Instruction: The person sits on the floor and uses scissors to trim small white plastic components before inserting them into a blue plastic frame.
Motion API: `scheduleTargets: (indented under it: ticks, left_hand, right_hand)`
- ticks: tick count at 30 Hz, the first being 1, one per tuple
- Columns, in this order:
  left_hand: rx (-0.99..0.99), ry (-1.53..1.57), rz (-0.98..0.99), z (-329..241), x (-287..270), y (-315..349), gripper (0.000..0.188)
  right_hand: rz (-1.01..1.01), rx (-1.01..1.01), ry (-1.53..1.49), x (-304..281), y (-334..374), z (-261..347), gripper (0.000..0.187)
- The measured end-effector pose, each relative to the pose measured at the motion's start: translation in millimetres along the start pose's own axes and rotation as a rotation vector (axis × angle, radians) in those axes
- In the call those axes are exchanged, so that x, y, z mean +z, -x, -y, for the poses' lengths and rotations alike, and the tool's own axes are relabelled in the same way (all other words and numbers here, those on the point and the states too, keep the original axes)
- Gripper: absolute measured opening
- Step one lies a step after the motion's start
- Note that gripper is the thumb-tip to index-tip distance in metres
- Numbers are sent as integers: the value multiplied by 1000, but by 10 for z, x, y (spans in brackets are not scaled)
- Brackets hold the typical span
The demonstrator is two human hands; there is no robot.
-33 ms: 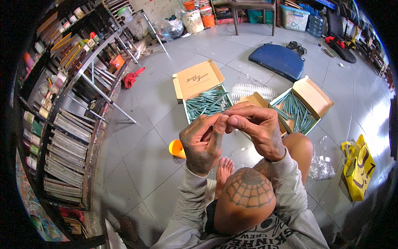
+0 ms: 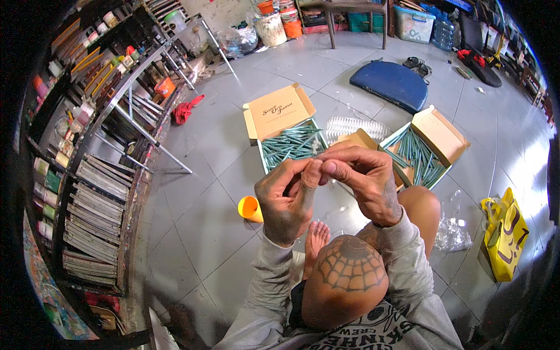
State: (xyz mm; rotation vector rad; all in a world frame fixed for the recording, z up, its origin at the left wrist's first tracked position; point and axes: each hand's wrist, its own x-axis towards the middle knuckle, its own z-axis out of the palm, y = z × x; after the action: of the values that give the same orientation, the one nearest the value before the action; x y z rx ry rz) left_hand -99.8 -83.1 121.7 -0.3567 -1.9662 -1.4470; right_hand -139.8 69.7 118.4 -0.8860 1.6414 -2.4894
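1. Left hand [image 2: 284, 204] and right hand [image 2: 370, 181]: raised over the floor, tips meeting about midway between them. Right hand came in from the right, left from the left.
2. Fingers: thumb pressed against forefinger on both hands, tips closed up. Whatever sat in the pinch was too small or hidden; could not tell what, if anything, nor its long axis.
3. Key relation: left box [image 2: 280, 108] of green sticks [image 2: 287, 147] lay just beyond the joined tips, ahead and slightly left. Left hand was nearer to it.
4. Those sticks lay loosely piled, many running roughly left to right on a slant, some crossing.
5. Right box [image 2: 441, 137], also holding green sticks [image 2: 421, 158], sat right of and a bit beyond the right hand, which was nearer. Its sticks fanned out, mostly running from far left to near right.
6. Cardboard flap [image 2: 360, 139] lay between the boxes; clear plastic piece [image 2: 354, 129] just behind it.
7. Orange cup [image 2: 250, 209] stood on the floor just left of the left hand, apart from it.
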Motion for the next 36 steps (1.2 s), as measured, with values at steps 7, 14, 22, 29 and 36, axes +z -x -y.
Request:
scheduleTargets:
  ticks: [7,14,22,29,36]
  left_hand:
    - [-396,1183,-70,31,-221,-337,38]
    - [-449,1377,23,-165,-45,-430,34]
    - [-337,976,11,-327,-2,-166,40]
    - [-255,490,59,-378,-128,-25,37]
    - [-287,564,140,-471,-72,-92,49]
  right_hand:
    - [-259,-30,-340,-58,159,135,28]
    - [-110,247,-490,-7,670,200,18]
    - [-162,246,-431,52,912,297,15]
    - [-219,-52,-117,208,1001,388,10]
    - [-113,15,-307,150,1078,376,16]
